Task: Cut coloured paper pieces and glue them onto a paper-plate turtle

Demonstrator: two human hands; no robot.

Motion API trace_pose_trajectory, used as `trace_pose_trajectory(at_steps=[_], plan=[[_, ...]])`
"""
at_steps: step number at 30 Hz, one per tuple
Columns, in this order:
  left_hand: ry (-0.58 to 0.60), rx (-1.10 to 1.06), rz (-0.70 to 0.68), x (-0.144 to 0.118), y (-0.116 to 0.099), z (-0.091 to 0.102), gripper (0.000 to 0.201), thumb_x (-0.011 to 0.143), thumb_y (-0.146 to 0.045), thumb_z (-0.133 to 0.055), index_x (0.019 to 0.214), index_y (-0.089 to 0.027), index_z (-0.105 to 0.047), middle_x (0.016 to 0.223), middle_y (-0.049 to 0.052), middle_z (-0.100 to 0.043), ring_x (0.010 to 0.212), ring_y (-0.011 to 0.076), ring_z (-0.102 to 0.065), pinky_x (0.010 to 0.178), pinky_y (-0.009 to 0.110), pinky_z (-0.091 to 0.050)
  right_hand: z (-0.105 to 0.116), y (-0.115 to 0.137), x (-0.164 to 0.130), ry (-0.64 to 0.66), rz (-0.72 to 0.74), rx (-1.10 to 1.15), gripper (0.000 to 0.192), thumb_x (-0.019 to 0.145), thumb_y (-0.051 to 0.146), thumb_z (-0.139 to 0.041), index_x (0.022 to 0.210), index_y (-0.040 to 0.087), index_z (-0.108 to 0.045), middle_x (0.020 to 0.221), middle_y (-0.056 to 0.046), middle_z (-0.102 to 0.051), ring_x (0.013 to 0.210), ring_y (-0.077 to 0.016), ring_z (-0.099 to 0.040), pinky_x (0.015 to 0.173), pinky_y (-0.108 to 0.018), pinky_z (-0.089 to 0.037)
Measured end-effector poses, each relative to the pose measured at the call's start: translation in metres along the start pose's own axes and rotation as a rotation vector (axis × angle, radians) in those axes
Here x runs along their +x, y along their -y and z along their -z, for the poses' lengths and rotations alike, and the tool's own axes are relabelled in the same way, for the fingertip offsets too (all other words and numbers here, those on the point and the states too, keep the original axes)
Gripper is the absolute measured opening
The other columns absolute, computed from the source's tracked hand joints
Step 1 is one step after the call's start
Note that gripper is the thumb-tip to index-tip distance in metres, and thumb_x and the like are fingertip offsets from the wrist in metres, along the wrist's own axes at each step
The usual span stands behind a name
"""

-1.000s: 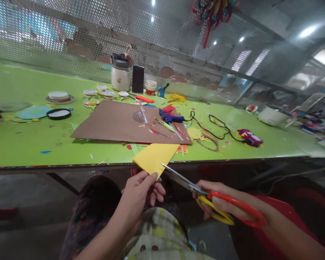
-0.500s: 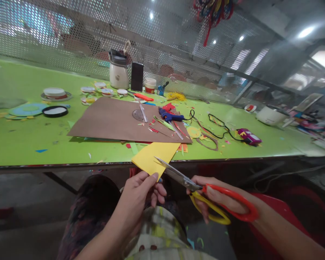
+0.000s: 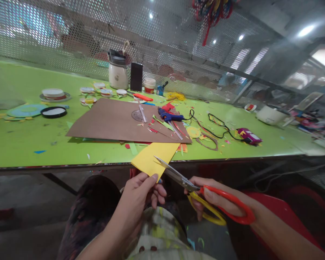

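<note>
My left hand (image 3: 141,193) pinches the near corner of a yellow sheet of paper (image 3: 148,160), thumb on top, just off the table's front edge. In my right hand (image 3: 206,191) are scissors (image 3: 182,178) with one red and one yellow handle loop. Their blades are slightly parted around the paper's right side, one blade lying above the sheet and the other partly hidden under it. The paper's far end reaches over the table edge, close to a large brown sheet (image 3: 108,119).
A blue glue gun (image 3: 169,115) rests on the brown sheet among paper scraps, its black cord running right to a purple box (image 3: 249,136). Behind stand a white jug (image 3: 118,74), a dark phone-like slab (image 3: 136,77) and a paper cup (image 3: 150,85). Round lids (image 3: 52,94) sit at left.
The scissor handles and my right hand have shifted slightly left, with the handle loops a little closer together. My left hand and the yellow paper stay nearly still.
</note>
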State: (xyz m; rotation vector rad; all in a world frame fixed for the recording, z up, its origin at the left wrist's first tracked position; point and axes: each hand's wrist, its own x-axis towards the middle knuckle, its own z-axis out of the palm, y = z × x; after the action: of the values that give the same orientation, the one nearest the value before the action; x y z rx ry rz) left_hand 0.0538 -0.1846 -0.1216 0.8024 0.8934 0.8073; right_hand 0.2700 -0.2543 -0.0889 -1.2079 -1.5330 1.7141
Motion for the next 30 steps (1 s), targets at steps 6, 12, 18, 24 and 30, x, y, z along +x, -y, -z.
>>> trace_pose_trajectory(at_steps=[6, 12, 18, 24, 30], plan=[[0.024, -0.010, 0.019, 0.0034, 0.0022, 0.0029, 0.025, 0.071, -0.035, -0.067, 0.061, -0.014, -0.058, 0.056, 0.006, -0.066, 0.040, 0.0107, -0.054, 0.037, 0.020, -0.036, -0.0016, -0.0028, 0.0008, -0.009, -0.009, -0.003, 0.047, 0.092, 0.056, -0.039, 0.109, 0.013, -0.048, 0.076, -0.002, -0.051, 0.063, -0.0135, -0.056, 0.064, -0.030, -0.052], [0.023, -0.028, 0.057, -0.0001, -0.0022, -0.0013, 0.025, 0.074, -0.036, -0.064, 0.064, -0.014, -0.056, 0.057, 0.007, -0.066, 0.043, 0.0120, -0.056, 0.039, 0.020, -0.037, -0.0014, -0.0003, 0.0009, -0.014, -0.015, -0.028, 0.048, 0.092, 0.057, -0.038, 0.108, 0.013, -0.049, 0.076, -0.001, -0.050, 0.061, -0.0121, -0.054, 0.062, -0.028, -0.051], [0.064, -0.059, 0.077, 0.0003, -0.0045, -0.0024, 0.028, 0.080, -0.037, -0.058, 0.068, -0.012, -0.059, 0.061, 0.008, -0.067, 0.047, 0.0120, -0.057, 0.041, 0.020, -0.038, -0.0037, 0.0008, 0.0013, -0.019, -0.010, -0.011, 0.048, 0.091, 0.058, -0.039, 0.107, 0.013, -0.048, 0.076, -0.001, -0.049, 0.061, -0.0113, -0.052, 0.060, -0.028, -0.050], [0.066, -0.063, 0.078, -0.0010, -0.0038, -0.0029, 0.026, 0.081, -0.036, -0.057, 0.070, -0.012, -0.060, 0.059, 0.008, -0.067, 0.045, 0.0113, -0.054, 0.042, 0.020, -0.039, -0.0047, -0.0025, 0.0016, -0.021, -0.042, 0.006, 0.049, 0.090, 0.060, -0.040, 0.107, 0.015, -0.048, 0.076, -0.001, -0.047, 0.059, -0.0103, -0.049, 0.057, -0.025, -0.048], [0.076, -0.059, 0.064, -0.0006, -0.0031, -0.0033, 0.028, 0.083, -0.036, -0.054, 0.069, -0.013, -0.059, 0.060, 0.007, -0.066, 0.046, 0.0111, -0.055, 0.042, 0.019, -0.039, -0.0042, -0.0031, 0.0005, -0.029, -0.061, 0.032, 0.052, 0.088, 0.062, -0.041, 0.108, 0.015, -0.049, 0.076, -0.001, -0.047, 0.059, -0.0096, -0.047, 0.054, -0.023, -0.045]])
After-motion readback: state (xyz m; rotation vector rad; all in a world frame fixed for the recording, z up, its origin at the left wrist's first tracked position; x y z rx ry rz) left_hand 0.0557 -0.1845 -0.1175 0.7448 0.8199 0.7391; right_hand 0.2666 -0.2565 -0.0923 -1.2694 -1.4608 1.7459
